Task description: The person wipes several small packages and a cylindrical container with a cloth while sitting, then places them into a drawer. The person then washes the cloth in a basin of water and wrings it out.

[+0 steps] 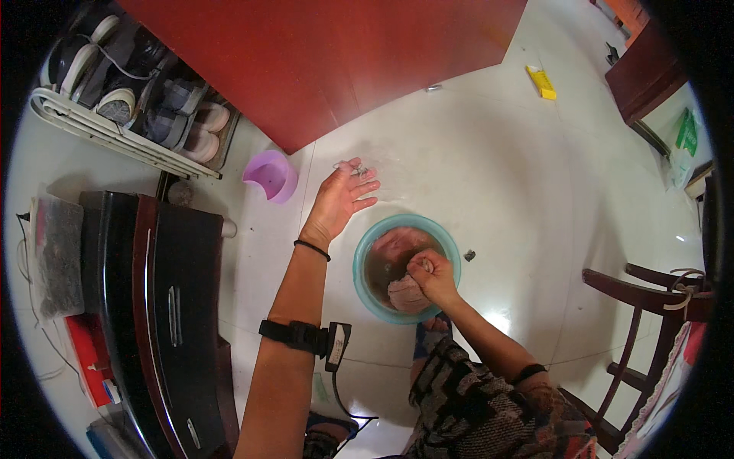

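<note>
A light teal basin [359, 279] of murky water stands on the floor before me. My right hand [436, 279] is closed over it, gripping a bunched, wet, pale pink cloth [407, 295]. A redder pink patch of fabric [401, 242] shows in the water at the far side. My left hand [344, 195] is raised to the left of the basin, apart from it, fingers spread. Something small and shiny shows at its far fingers; I cannot make out what it is. A purple plastic scoop or tub [271, 177] lies on the floor beyond the left hand.
At the left stand a shoe rack [130, 138] and a dark drawer cabinet [183, 291]. A red-brown door or panel [329, 69] spans the far side. A wooden chair [642, 306] is at the right. A yellow packet [541, 82] and a small dark scrap [470, 255] lie on the floor.
</note>
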Tool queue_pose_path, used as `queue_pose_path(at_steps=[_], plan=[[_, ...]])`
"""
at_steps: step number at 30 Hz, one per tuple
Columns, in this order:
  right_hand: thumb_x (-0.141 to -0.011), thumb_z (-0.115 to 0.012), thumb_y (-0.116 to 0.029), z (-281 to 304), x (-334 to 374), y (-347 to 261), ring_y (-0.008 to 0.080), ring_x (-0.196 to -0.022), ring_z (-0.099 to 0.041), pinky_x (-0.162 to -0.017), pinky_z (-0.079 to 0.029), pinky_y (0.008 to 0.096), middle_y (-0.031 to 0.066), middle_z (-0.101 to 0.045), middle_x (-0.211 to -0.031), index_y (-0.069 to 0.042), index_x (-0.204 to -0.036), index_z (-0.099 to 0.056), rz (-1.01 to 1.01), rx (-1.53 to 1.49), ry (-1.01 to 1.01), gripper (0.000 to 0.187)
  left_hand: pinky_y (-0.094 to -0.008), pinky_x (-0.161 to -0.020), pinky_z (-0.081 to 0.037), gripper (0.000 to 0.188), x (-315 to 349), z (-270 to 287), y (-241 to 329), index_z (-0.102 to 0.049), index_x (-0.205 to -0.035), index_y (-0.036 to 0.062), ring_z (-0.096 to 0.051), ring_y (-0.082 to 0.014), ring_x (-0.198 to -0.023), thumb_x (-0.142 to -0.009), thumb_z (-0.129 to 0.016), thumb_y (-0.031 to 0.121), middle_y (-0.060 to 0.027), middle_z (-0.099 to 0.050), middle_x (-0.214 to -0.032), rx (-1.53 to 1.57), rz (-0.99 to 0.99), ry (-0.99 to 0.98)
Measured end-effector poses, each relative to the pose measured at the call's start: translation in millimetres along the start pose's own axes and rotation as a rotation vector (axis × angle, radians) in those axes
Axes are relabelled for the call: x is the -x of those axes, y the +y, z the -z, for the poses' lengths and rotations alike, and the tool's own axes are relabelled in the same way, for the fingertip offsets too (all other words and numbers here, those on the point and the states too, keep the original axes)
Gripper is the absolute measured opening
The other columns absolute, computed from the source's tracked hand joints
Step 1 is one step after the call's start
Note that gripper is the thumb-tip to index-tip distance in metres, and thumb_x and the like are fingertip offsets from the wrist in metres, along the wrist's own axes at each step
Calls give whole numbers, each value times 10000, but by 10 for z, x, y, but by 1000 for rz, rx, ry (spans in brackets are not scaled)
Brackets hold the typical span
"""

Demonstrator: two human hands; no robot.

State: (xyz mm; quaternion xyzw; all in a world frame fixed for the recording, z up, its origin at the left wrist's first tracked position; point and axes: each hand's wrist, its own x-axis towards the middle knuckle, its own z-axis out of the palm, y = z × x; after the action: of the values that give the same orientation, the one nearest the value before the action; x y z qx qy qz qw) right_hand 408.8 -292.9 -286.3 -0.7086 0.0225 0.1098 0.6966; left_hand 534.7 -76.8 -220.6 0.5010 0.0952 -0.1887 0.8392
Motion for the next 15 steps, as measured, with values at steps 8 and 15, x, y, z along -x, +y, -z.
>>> queue_pose_path(at_steps=[8, 15], plan=[[-846, -615, -47, 47, -365, -466, 96, -788, -568, -710, -465, 245, 19, -621, -832, 6, -904, -614, -85, -206, -208, 78, -410, -892, -456, 678, 16, 177, -15, -443, -1314, 84, -557, -329, -1063, -767, -688, 402, -207, -556, -1171, -1531, -36, 275], [-815, -650, -150, 57, -1059, -1114, 162, -837, -593, -745, -478, 285, 95, -639, -874, -4, -1034, -606, -47, 546, -741, 267, -355, -824, -479, 222, 41, 705, -136, -593, -728, 17, -591, -285, -959, -735, -737, 186, -173, -604, -1070, -1336, -210, 449]])
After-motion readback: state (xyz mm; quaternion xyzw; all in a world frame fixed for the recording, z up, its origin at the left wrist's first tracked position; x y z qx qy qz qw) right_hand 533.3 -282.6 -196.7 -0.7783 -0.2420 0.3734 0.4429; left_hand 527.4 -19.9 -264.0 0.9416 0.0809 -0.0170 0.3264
